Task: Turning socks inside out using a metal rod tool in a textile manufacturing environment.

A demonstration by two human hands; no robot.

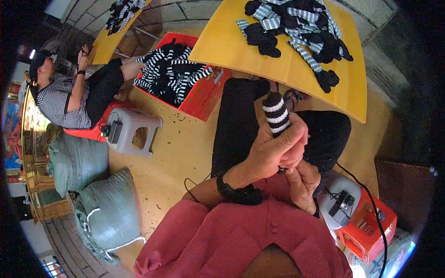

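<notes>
Left hand (273, 155) fisted around a black-and-white striped knitted sock (276, 116) standing upright above the lap; right hand (303, 183) pinches its lower end.

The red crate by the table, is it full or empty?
Full. The red crate is heaped with black-and-white striped socks that rise above its rim and hang over its edge.

Yellow table (222, 44) over tan floor (181, 143)
</notes>
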